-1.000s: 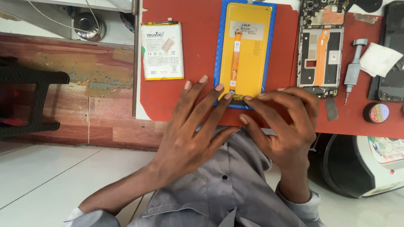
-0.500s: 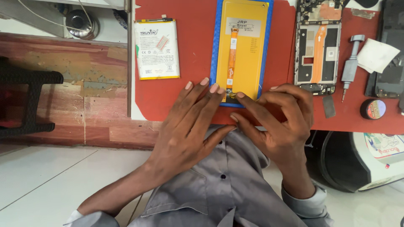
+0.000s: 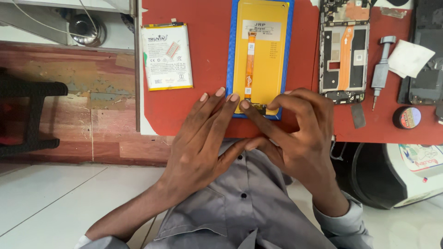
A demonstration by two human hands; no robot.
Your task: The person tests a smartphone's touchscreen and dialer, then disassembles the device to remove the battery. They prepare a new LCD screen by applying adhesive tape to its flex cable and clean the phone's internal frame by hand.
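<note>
A phone display panel (image 3: 260,55) with a yellow back, a blue edge and an orange flex strip lies face down on the red mat (image 3: 207,101). My left hand (image 3: 203,138) rests flat, its fingertips touching the panel's near left corner. My right hand (image 3: 297,133) is curled over the near right corner, with the index finger pressing the bottom edge by the flex connector. Neither hand lifts the panel.
A white phone battery (image 3: 167,56) lies left on the mat. Right of the panel sit an opened phone frame (image 3: 344,50), a grey screwdriver (image 3: 380,69), a white tissue (image 3: 410,57), a black tape roll (image 3: 407,117) and a dark phone part (image 3: 427,55).
The view has shifted so the mat sits lower and closer. My right index finger has slid left along the panel's bottom edge, and my left fingers have drawn in beside it.
</note>
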